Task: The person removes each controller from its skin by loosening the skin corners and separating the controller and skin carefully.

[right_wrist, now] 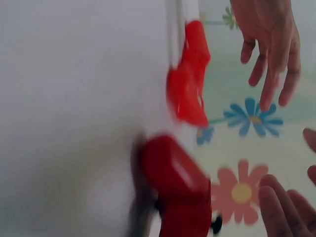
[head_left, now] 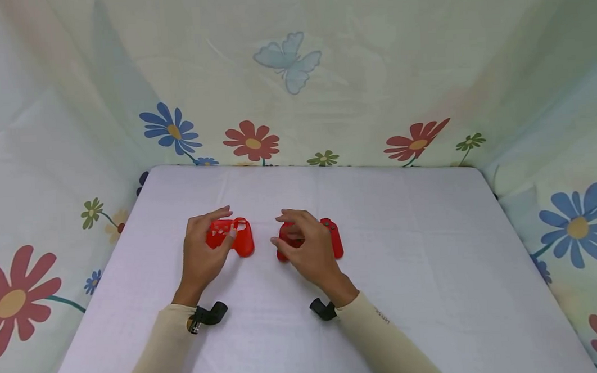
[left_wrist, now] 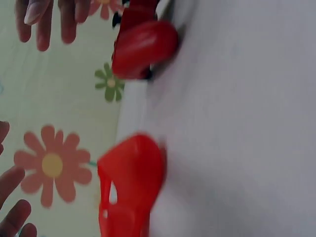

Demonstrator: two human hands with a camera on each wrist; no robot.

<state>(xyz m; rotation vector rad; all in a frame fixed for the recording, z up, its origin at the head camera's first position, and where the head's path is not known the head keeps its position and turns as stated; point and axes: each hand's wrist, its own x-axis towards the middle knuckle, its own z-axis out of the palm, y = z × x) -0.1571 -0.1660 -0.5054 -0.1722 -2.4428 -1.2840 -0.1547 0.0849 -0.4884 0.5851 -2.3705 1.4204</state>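
A bright red controller cover, with cut-out holes, lies on the white table. My left hand hovers over its left part, fingers loosely bent and holding nothing. To its right lies a darker red game controller with small black thumbsticks, its middle hidden beneath my right hand. That hand is also held above the table with relaxed fingers and nothing in them. In the left wrist view the cover and the controller lie apart; the right wrist view shows the same gap between them.
The white table is enclosed by a flowered curtain at the back and both sides. A small black camera is strapped to my left wrist, another black camera to my right.
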